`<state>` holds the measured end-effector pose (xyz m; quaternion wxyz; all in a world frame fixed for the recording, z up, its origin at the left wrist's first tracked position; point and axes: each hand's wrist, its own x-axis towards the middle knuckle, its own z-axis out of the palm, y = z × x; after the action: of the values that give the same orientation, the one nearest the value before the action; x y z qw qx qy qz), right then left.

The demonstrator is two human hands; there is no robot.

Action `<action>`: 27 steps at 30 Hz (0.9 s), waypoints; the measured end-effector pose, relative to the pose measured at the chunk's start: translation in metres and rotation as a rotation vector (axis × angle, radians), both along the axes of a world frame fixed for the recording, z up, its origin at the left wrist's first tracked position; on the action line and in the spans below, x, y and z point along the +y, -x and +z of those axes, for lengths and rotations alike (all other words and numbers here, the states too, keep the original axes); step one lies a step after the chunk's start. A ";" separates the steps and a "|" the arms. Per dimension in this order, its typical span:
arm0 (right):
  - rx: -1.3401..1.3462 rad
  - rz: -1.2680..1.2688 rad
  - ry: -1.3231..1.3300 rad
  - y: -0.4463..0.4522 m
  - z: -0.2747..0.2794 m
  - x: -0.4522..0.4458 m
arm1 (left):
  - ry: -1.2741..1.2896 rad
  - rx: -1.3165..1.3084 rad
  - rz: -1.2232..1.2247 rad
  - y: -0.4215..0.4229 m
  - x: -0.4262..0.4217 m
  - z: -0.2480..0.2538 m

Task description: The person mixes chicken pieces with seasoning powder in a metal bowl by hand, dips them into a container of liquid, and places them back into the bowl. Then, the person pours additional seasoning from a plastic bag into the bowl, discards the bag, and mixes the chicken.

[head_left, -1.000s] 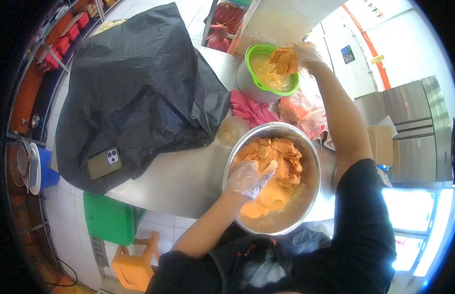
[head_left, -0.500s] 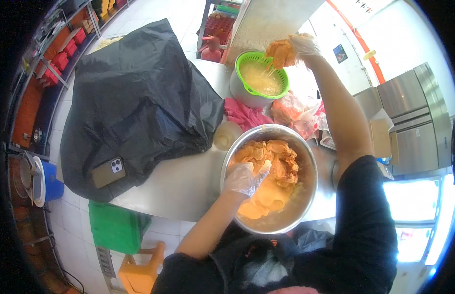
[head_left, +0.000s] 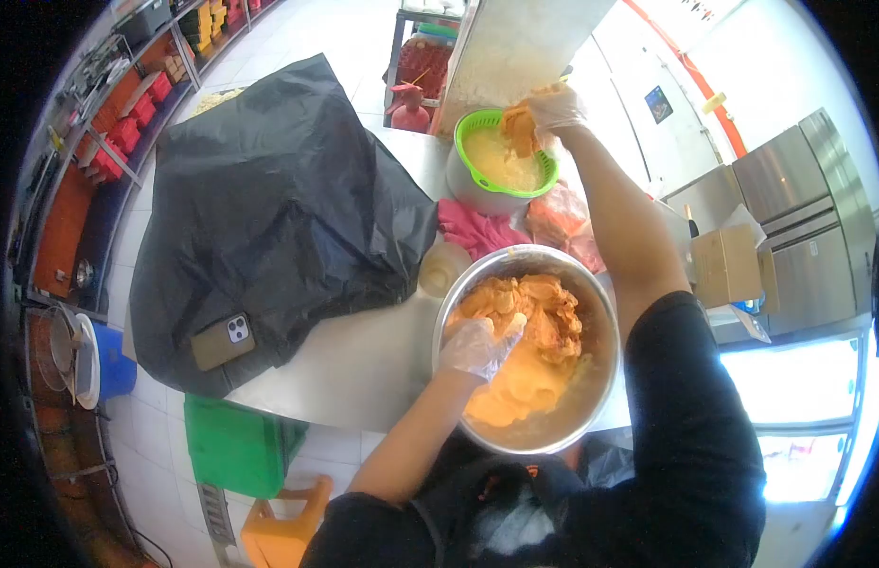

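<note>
My right hand (head_left: 558, 109), in a clear plastic glove, grips a piece of orange-coated meat (head_left: 521, 131). The meat hangs over the right side of a green basket (head_left: 468, 142) set in a grey pot (head_left: 477, 196), with cloudy yellowish liquid (head_left: 501, 168) inside. My left hand (head_left: 473, 348), gloved too, lies at the left inside a large metal bowl (head_left: 605, 379). Its fingers are apart, with orange batter on the tips. Under and around it are more coated meat pieces (head_left: 544, 303) and thick orange batter (head_left: 520, 383).
A black plastic sheet (head_left: 260, 208) covers a bulky shape on the left, with a phone (head_left: 222, 342) on it. Between pot and bowl are a pink cloth (head_left: 477, 227), plastic bags (head_left: 558, 216) and a small round container (head_left: 443, 268). Below stand a green bin (head_left: 236, 445) and a yellow stool (head_left: 288, 525).
My right hand has moved left and lower with the meat, nearer the basket. Strands of liquid dripping from the meat earlier no longer show. My left hand stays in the bowl.
</note>
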<state>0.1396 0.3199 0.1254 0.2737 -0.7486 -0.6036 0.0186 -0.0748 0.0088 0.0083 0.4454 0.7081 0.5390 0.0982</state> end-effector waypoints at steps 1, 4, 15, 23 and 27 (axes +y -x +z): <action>0.003 0.000 -0.005 -0.001 -0.001 0.002 | -0.005 0.003 0.000 0.000 0.001 -0.002; -0.040 0.041 0.077 -0.006 -0.015 0.009 | -0.017 0.023 -0.014 -0.001 0.000 -0.005; 0.462 0.411 -0.040 -0.062 -0.002 -0.101 | -0.111 -0.341 0.377 -0.011 0.012 -0.026; 0.188 0.238 0.517 -0.002 -0.026 -0.271 | 0.054 -0.688 0.563 -0.008 0.017 -0.032; 0.220 0.165 0.404 -0.016 -0.084 -0.310 | 0.061 -0.627 0.590 -0.010 0.017 -0.038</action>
<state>0.1552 0.0101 0.0419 0.1800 -0.7298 -0.6132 0.2429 -0.0646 0.0255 -0.0293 0.5612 0.4462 0.5595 0.4160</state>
